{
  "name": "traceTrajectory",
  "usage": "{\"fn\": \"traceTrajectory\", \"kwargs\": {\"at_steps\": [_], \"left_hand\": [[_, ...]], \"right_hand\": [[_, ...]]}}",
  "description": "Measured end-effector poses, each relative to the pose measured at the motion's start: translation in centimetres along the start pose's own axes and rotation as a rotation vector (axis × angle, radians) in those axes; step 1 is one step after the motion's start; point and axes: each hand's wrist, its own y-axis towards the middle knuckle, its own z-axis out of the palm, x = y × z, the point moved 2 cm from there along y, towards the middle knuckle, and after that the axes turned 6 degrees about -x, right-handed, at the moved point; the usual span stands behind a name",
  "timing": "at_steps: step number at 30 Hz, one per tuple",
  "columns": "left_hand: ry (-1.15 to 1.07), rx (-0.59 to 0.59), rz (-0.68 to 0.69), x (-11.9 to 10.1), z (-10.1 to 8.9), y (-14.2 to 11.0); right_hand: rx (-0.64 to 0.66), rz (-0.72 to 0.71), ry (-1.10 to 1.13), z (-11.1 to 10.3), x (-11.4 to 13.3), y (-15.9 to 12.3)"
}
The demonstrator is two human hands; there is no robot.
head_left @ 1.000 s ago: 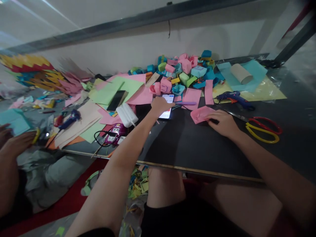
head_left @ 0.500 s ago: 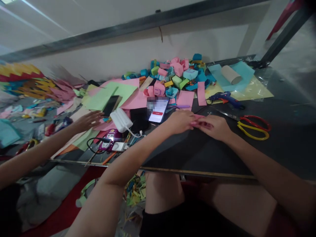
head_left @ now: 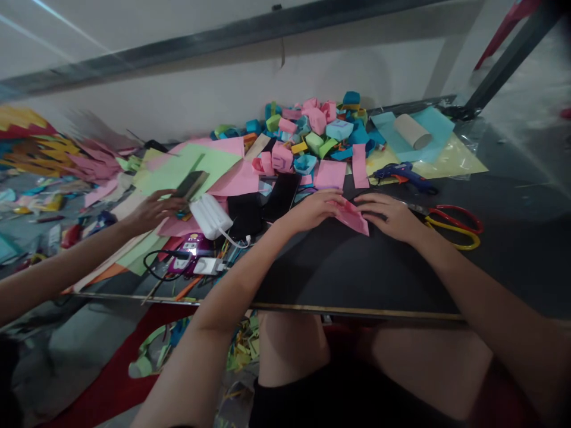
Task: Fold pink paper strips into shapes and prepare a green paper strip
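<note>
A folded piece of pink paper (head_left: 353,219) stands slightly raised off the dark tabletop between my two hands. My left hand (head_left: 314,209) is closed on its left side, fingertips at the upper edge. On the other side, my right hand (head_left: 389,216) has its fingers spread, the tips at the paper's right edge; whether they touch it is hard to tell. Scissors (head_left: 459,227) with red and yellow handles lie right of my right hand, the blades partly hidden behind it. Beyond my left hand are a dark-screened phone (head_left: 282,196) and a flat pink sheet (head_left: 330,175).
Small folded paper pieces (head_left: 316,122) in several colours are heaped against the wall. A blue glue gun (head_left: 408,176) and a cardboard tube (head_left: 413,132) lie at right. At left, a co-worker's hand (head_left: 156,208) reaches a dark phone (head_left: 191,185) near a white power bank (head_left: 210,216).
The pink paper has opened out and tips toward me; my right fingers have spread from their pinch. The phone's lit screen has gone dark. The co-worker's hand has moved onto the other phone.
</note>
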Motion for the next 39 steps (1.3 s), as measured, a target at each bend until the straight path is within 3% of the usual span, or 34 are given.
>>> {"fn": "traceTrajectory", "kwargs": {"at_steps": [6,9,18,28,39], "left_hand": [[-0.042,-0.075,0.021,-1.3,-3.0,1.6],[-0.007,-0.101,0.002,-0.9,-3.8,1.8],[0.069,0.069,-0.034,1.5,0.8,-0.8],[-0.014,0.091,-0.043,0.4,-0.1,-1.8],[0.083,0.102,-0.094,-1.4,1.9,-1.0]], "right_hand": [[-0.245,0.117,-0.044,-1.7,1.0,0.1],[-0.324,0.127,-0.092,-1.7,1.3,0.1],[0.005,-0.036,-0.054,0.5,0.5,-0.3],[0.108,0.005,-0.09,0.2,0.7,0.0],[0.206,-0.042,-0.063,0.8,1.3,0.2]]}}
